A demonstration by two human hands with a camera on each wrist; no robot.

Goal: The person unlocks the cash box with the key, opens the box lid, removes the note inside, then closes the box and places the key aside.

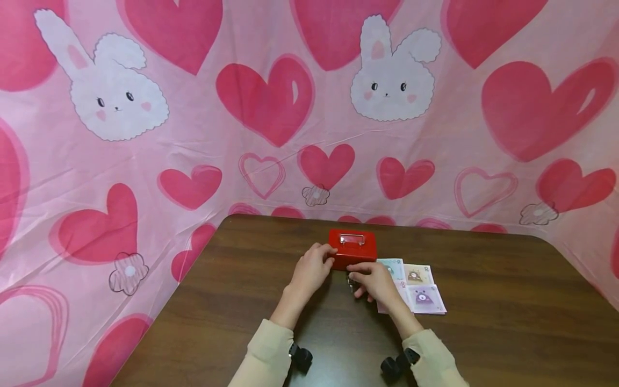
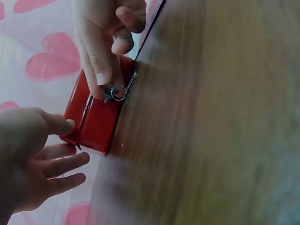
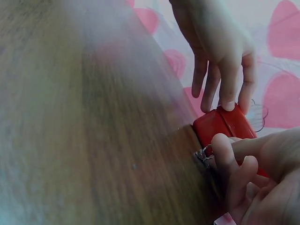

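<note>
A small red cash box with a metal handle on its lid stands on the table, its lid down. At its left end my left hand holds it by thumb and forefinger, the other fingers spread loosely, as the left wrist view shows. My right hand pinches a key, largely hidden by the fingertips, against the box's front face. A metal key ring hangs from it, with more metal pieces dangling in the right wrist view. Whether the key sits in a lock cannot be seen.
Right of the box lie colourful play banknotes in several piles, partly under my right forearm. The brown wooden table ends at a pink cloth backdrop printed with hearts and rabbits.
</note>
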